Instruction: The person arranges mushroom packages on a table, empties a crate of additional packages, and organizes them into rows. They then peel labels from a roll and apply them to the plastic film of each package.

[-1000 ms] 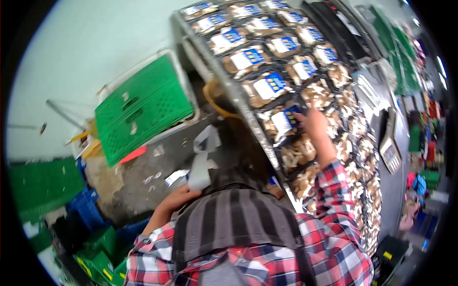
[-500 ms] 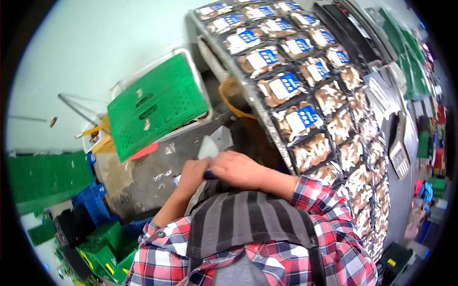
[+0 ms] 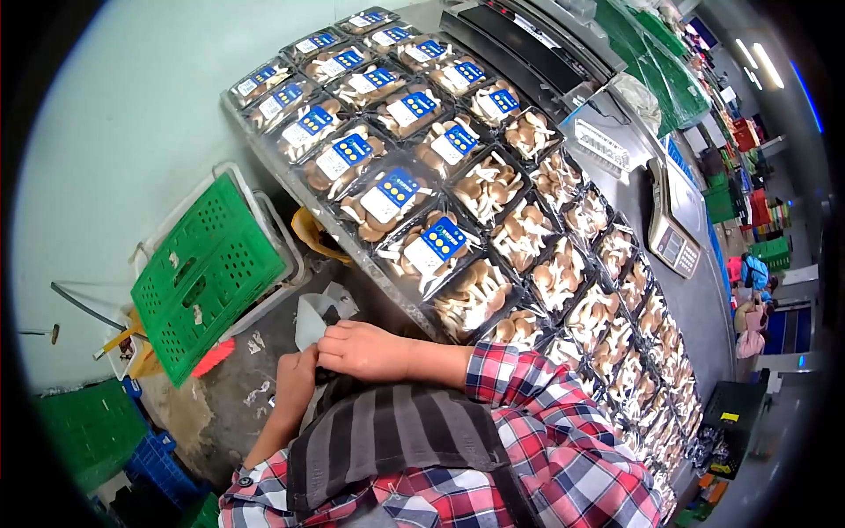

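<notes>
My left hand point(image 3: 296, 373) and my right hand point(image 3: 359, 350) meet in front of my chest, fingers closed around a strip of white paper point(image 3: 310, 326) whose pale end sticks up above them. The fingertips and the rest of the strip are largely hidden. To the right of my hands, the metal table point(image 3: 295, 180) bears rows of black trays of mushrooms under clear film. The far trays, such as one labelled mushroom pack point(image 3: 390, 195), carry blue and white labels. Nearer ones, like an unlabelled mushroom pack point(image 3: 473, 295), have none.
A green crate point(image 3: 207, 273) stands left of the table, beside a yellow-handled tool point(image 3: 114, 343). Paper scraps lie on the floor point(image 3: 233, 409). A black wrapping machine point(image 3: 519, 44) and a weighing scale point(image 3: 673, 242) sit along the table's far side. A person point(image 3: 750, 321) is in the background.
My view has turned to the right, so the table and packs appear further left and more fully. My hands stay together at the paper strip; the blue pieces near them no longer show.
</notes>
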The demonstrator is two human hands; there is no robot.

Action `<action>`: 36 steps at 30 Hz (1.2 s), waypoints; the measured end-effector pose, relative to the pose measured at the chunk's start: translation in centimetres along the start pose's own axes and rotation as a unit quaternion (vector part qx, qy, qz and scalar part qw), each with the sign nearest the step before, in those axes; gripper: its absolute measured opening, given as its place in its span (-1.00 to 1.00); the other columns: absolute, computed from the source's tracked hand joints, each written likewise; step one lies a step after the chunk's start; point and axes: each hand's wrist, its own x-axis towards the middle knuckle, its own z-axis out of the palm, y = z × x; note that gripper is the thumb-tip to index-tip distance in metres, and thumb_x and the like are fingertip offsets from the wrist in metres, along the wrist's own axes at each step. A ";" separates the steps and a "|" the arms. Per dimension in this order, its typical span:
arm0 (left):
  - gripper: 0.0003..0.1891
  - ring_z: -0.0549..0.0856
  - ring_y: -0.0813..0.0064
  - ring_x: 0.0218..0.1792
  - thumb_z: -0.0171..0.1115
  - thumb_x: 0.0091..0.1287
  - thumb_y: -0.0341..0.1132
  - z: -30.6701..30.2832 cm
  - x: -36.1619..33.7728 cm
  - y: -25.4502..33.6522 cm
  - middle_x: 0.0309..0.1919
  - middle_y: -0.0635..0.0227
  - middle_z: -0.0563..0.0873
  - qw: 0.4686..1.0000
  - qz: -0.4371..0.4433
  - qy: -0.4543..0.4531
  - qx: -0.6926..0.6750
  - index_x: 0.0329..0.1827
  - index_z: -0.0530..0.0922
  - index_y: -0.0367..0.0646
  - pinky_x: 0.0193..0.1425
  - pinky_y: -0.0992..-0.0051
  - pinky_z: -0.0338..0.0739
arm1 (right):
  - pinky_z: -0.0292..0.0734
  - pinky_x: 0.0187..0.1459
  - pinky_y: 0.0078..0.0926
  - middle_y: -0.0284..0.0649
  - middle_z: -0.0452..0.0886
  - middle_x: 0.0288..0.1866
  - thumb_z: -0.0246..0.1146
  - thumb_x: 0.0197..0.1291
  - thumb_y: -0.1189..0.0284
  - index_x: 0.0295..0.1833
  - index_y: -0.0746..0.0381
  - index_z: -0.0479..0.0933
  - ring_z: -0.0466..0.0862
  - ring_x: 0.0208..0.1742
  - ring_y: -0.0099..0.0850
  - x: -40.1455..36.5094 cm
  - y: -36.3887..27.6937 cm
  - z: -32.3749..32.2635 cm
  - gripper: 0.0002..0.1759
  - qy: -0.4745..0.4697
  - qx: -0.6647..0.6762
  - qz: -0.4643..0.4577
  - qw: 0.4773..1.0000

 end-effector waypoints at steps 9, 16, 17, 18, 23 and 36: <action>-0.63 0.46 0.61 -0.62 0.11 0.22 -0.08 2.8 4.8 -4.0 -0.64 0.42 0.52 0.910 -0.235 0.132 -0.314 -0.51 0.54 -0.25 -0.55 0.48 0.31 | 0.45 -0.21 -0.32 -0.21 0.46 -0.26 0.18 -0.01 0.47 -0.30 0.20 0.43 0.49 -0.20 -0.22 -4.9 1.2 -7.7 -0.88 0.127 0.081 0.112 0.982; -0.53 0.41 0.64 -0.52 0.07 0.30 -0.07 3.7 2.2 2.2 -0.65 0.40 0.49 0.965 -0.172 0.122 -0.153 -0.55 0.50 -0.39 -0.41 0.50 0.31 | 0.41 -0.10 -0.25 -0.10 0.45 -0.25 0.32 -0.03 0.40 -0.19 0.28 0.38 0.47 -0.12 -0.10 -1.5 3.1 -4.2 -0.67 -0.015 0.136 0.153 0.979; -0.51 0.40 0.64 -0.52 0.05 0.32 -0.09 3.4 1.9 3.2 -0.64 0.38 0.51 0.971 -0.164 0.113 -0.130 -0.53 0.49 -0.44 -0.41 0.50 0.32 | 0.41 -0.08 -0.24 -0.10 0.45 -0.25 0.31 -0.04 0.40 -0.24 0.28 0.39 0.47 -0.12 -0.11 -0.9 3.1 -3.4 -0.70 -0.029 0.136 0.141 0.980; -0.52 0.40 0.63 -0.53 0.06 0.32 -0.10 3.0 1.4 5.4 -0.65 0.34 0.52 0.962 -0.195 0.115 -0.153 -0.50 0.47 -0.48 -0.41 0.51 0.33 | 0.41 -0.08 -0.25 -0.11 0.46 -0.25 0.28 -0.04 0.42 -0.25 0.28 0.39 0.47 -0.13 -0.13 -0.6 3.3 -2.5 -0.73 -0.047 0.121 0.117 0.985; -0.59 0.45 0.70 -0.52 0.08 0.29 -0.17 2.0 1.1 0.6 -0.65 0.39 0.57 0.985 -0.106 0.085 -0.106 -0.49 0.54 -0.43 -0.45 0.54 0.33 | 0.42 -0.11 -0.32 -0.19 0.46 -0.28 0.12 -0.02 0.44 -0.33 0.24 0.40 0.49 -0.17 -0.23 0.1 3.2 -0.6 -0.87 -0.067 0.064 -0.026 0.995; -0.64 0.63 0.37 -0.29 0.14 0.25 -0.13 2.7 1.1 -4.2 -0.30 0.24 0.64 0.869 -0.304 -0.005 -0.391 -0.18 0.55 -0.33 -0.22 0.39 0.48 | 0.23 -0.67 -0.81 -0.53 0.43 -0.53 0.18 0.25 0.44 -0.28 0.12 0.40 0.35 -0.63 -0.77 -13.6 11.4 -19.6 -0.92 0.306 0.180 0.504 0.787</action>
